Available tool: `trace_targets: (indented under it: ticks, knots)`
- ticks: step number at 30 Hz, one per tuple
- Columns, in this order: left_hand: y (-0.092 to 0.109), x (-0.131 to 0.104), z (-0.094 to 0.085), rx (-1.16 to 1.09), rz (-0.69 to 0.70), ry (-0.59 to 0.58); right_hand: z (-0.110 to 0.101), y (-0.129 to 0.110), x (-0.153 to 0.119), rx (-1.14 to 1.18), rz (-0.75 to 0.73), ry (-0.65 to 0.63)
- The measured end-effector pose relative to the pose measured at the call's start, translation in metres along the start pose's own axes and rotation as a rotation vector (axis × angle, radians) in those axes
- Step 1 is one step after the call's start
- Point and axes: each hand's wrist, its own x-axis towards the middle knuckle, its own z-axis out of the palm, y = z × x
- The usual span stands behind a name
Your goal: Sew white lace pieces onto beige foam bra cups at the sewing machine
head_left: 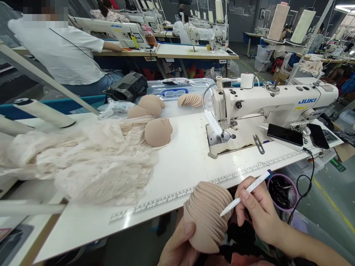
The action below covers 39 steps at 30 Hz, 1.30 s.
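As we took stock from left to right, a cone of cream thread (46, 112) came first, then a loose heap of cream lace fabric (105, 162) with a beige moulded bra cup (158, 133) at its right edge. Next was the left hand (180, 240), wrapped around the lower left of a fanned stack of beige bra cups (208, 216), thumb on the face toward us; its other fingers were mostly hidden. We located this stack in front of the near edge of the white sewing table (184, 147). To its right, the right hand (259, 210) gripped a white marking pen (256, 183) between thumb and fingers, tapered tip at the layered edges; contact could not be confirmed. Beyond lay the thread snips (259, 144) and, farther right, the Juki sewing machine (266, 101).

Step, as we judged it: marking the cups along their exposed edges. The next move, in our view, called for a firm left hold, so that no layer slipped, and light, even pen strokes.
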Motion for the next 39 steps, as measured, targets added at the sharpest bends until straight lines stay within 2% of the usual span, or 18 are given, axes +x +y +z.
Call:
trace_targets:
  ticks: [6,11,14,17,23,27,29,33,39]
  knots:
    - [0.000,-0.001,0.011,-0.013,0.015,-0.034,0.000,0.000,0.002,0.080,-0.002,0.010]
    - [0.000,-0.002,0.018,-0.023,0.001,-0.071,0.002,-0.001,0.000,0.008,0.006,-0.043]
    - [0.000,-0.002,0.014,-0.018,-0.012,-0.101,0.002,0.000,-0.002,0.036,0.007,-0.039]
    - [0.000,0.001,0.004,-0.014,-0.012,-0.101,0.001,0.000,-0.002,0.034,-0.016,-0.004]
    - [-0.003,0.007,-0.015,-0.015,0.024,-0.113,0.000,0.001,-0.004,-0.011,0.034,-0.092]
    - [-0.002,0.005,-0.008,-0.003,0.008,-0.060,-0.001,0.000,-0.004,0.028,-0.011,-0.035]
    - [-0.001,0.002,-0.003,0.005,0.010,-0.044,0.000,0.000,-0.005,-0.001,-0.005,-0.051]
    - [0.000,0.001,0.004,0.004,0.007,-0.061,0.001,-0.001,-0.006,-0.030,0.012,-0.109]
    - [-0.005,0.008,0.002,-0.029,0.005,-0.105,-0.002,0.000,-0.005,-0.001,-0.001,-0.036]
